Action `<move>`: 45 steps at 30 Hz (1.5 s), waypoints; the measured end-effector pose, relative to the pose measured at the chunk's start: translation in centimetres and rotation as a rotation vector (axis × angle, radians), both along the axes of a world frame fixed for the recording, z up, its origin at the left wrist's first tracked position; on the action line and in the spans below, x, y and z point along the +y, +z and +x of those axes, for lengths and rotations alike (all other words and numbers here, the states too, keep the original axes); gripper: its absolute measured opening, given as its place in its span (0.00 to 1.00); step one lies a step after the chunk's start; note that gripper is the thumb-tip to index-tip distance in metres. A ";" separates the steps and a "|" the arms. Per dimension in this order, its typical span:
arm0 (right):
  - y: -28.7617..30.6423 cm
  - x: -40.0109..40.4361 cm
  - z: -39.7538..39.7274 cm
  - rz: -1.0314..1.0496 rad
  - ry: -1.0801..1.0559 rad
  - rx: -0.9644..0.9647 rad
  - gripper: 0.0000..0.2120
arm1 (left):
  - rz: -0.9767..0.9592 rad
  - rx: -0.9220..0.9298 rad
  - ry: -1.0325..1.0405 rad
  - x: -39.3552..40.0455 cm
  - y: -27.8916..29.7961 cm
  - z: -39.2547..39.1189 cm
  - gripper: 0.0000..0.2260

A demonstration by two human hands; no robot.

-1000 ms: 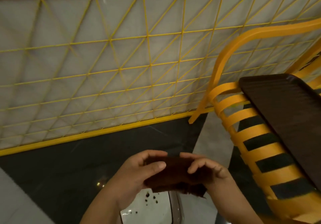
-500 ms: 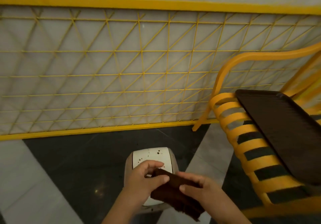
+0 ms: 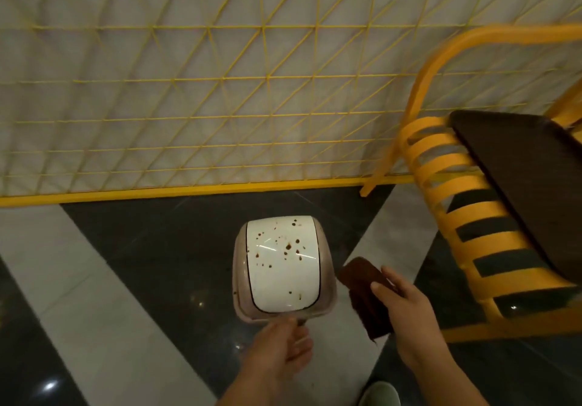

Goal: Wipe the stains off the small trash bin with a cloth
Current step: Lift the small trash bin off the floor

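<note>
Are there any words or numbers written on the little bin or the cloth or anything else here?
No words, numbers or signs can be read anywhere.
Trash bin: its white lid has only brown spots, no label.
Cloth in the right hand: plain dark brown, no tag showing.
Yellow chair and yellow wire fence: no writing.
The left hand hides a little of the bin's near edge.

No readable text or labels anywhere
</note>
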State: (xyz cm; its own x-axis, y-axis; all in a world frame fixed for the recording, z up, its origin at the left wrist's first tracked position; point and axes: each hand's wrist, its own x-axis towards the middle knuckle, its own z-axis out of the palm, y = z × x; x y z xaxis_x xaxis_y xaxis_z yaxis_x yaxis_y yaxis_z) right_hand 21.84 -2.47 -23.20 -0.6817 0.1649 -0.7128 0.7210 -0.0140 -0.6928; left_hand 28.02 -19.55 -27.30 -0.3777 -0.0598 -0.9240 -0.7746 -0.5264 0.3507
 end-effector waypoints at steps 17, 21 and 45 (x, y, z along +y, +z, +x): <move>-2.3 0.6 -1.2 -0.050 -0.037 0.044 0.23 | 0.200 -0.036 0.255 3.7 -5.7 -1.4 0.18; -2.7 0.2 -1.4 -0.049 -0.017 0.022 0.23 | 0.121 -0.062 0.243 1.3 -5.5 -0.2 0.16; -4.5 -4.5 -1.2 0.285 0.213 0.296 0.12 | -0.151 -0.025 0.337 -5.0 -5.4 1.9 0.14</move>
